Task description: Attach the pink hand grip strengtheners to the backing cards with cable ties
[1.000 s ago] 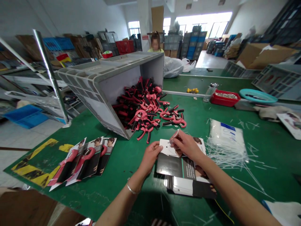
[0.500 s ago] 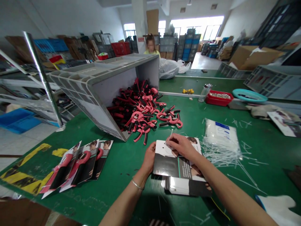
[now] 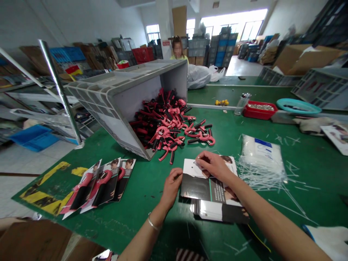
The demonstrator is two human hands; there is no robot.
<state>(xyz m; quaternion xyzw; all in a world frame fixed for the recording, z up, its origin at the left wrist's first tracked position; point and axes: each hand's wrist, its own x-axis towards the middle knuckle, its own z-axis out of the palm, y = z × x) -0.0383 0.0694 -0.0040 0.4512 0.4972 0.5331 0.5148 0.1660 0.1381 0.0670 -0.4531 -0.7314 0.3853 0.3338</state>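
Note:
A printed cardboard card point(image 3: 195, 188), white at the top with a dark lower part, lies on several similar cards point(image 3: 210, 211) in front of me. My right hand point(image 3: 214, 166) rests over its top edge, thumb and forefinger pinched near the small holes. They close on a thin white cable tie, now mostly hidden by the fingers. At the card's left edge is my left hand point(image 3: 172, 185), its fingers curled together. What those fingers hold, if anything, is hidden. Beyond the cards, pink-and-black spring clamps point(image 3: 170, 119) spill from a tipped grey crate point(image 3: 114, 108).
On the left stand several cards with clamps attached point(image 3: 102, 186). A bag of white cable ties point(image 3: 262, 152) lies right, loose ties around it. Farther back are a clear jar point(image 3: 241, 105), a red tray point(image 3: 259, 115) and a turquoise basin point(image 3: 299, 108). A person point(image 3: 178, 50) is behind the crate.
My left hand has drawn back slightly from the card's left edge, fingers more curled. The tie that stuck up from my right fingers no longer shows clearly. The whole view has shifted a little.

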